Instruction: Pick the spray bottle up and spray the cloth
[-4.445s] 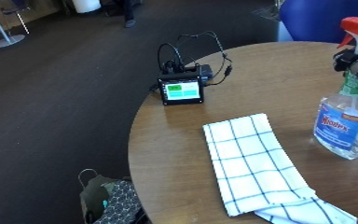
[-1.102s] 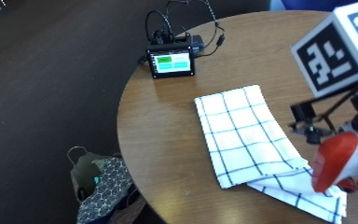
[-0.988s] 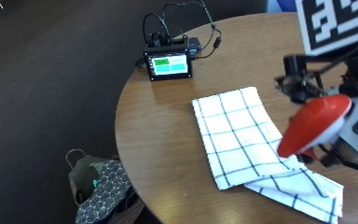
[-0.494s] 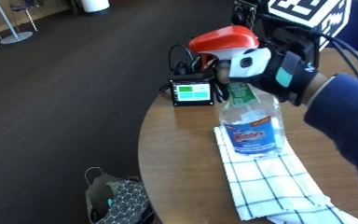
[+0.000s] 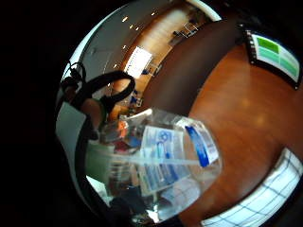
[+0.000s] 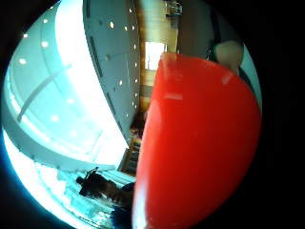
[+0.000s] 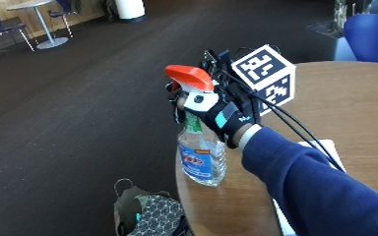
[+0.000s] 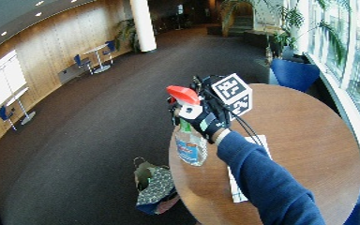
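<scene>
Spray bottle (image 7: 202, 147): gripped at its neck by the gloved right hand (image 7: 218, 115), at the round table's (image 7: 346, 108) edge.
Done: bottle in hand.
Left: aiming, then spraying the checked cloth (image 8: 233, 180).

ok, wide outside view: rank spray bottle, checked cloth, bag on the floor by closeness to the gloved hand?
1. Clear plastic spray bottle with red trigger head: held in the gloved right hand.
2. White checked cloth: on the table under the forearm.
3. Patterned bag: on the floor beside the table.

Right hand (image 7: 218, 115) — black glove, teal tab, white plastic disc — navy sleeve (image 7: 307, 184).
</scene>
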Motion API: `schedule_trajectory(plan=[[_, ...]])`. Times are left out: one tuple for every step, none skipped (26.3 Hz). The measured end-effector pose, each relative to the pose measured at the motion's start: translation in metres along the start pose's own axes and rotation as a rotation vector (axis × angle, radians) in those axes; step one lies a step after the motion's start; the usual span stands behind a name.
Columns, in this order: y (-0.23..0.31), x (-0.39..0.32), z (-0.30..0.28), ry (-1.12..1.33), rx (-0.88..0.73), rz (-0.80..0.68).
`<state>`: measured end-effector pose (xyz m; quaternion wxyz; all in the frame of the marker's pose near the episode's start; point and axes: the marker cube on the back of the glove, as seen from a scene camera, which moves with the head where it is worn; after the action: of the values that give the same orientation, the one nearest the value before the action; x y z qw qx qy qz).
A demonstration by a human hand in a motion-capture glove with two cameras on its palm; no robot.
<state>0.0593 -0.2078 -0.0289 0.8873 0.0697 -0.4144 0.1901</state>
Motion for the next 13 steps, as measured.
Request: schedule_trajectory(plan=[[0.0,0.0,0.002,-0.004,0.001,-0.003],[-0.001,0.001,0.003,-0.009,0.001,-0.008],[-0.001,0.002,0.002,-0.014,-0.001,-0.013],[0.0,0.005,0.001,-0.019,-0.004,-0.017],[0.001,0.008,0.0,-0.024,-0.007,-0.018],[0.002,0.012,-0.001,-0.028,-0.013,-0.016],[0.004,0.017,-0.001,-0.03,-0.02,-0.011],[0.007,0.021,-0.002,-0.027,-0.029,-0.004],[0.009,0.024,-0.002,-0.021,-0.04,0.003],[0.012,0.027,-0.002,-0.011,-0.052,0.011],[0.014,0.028,-0.003,0.005,-0.065,0.019],[0.017,0.03,-0.005,0.024,-0.079,0.028],[0.02,0.031,-0.009,0.046,-0.094,0.037]])
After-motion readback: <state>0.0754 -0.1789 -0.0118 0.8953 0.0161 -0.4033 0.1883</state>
